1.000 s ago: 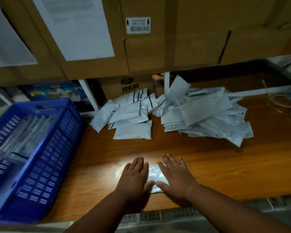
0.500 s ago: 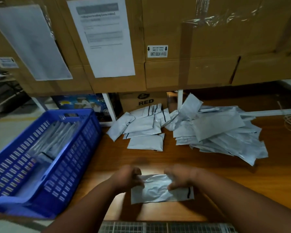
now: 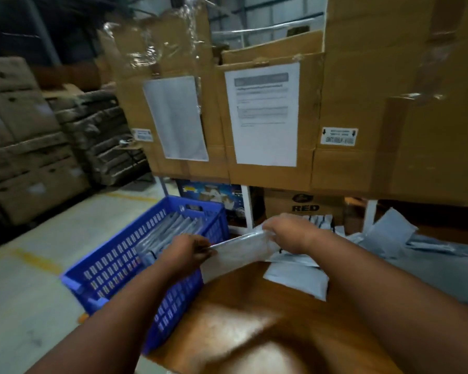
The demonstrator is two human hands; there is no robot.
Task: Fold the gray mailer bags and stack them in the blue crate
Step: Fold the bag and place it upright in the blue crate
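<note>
Forearms reach in from the near edge over the glossy brown wooden tabletop point(image 3: 268, 327). Just past them, the folded gray plastic mailer bag point(image 3: 238, 252) hangs in the air, held at both short ends: the left hand point(image 3: 185, 251) pinches its left end with curled fingers, and the right hand point(image 3: 287, 232) grips its right end the same way. The bag's long axis runs left to right across the view, the right end a little higher and farther away, and its lower edge droops toward the table. It sits over the seam where the table meets the blue slotted plastic crate point(image 3: 125, 268), not yet inside.

Judging by how it sags and glints, the bag is light, thin and slick, soft enough to spring open at the fold. Holding both ends keeps the fold flat; a one-handed grip near the middle crease would probably also do, but a loose pinch could let it slide out.

Inside the crate, a row of folded gray bags point(image 3: 173, 228) already stands on edge, their long sides running away from the viewer. Fitting this one in likely means turning it to match.

Farther right, loose unfolded gray mailers point(image 3: 389, 236) lie heaped on the table, one flat white-gray bag point(image 3: 297, 279) nearest. Stacked brown cardboard cartons point(image 3: 349, 117) rise behind.
</note>
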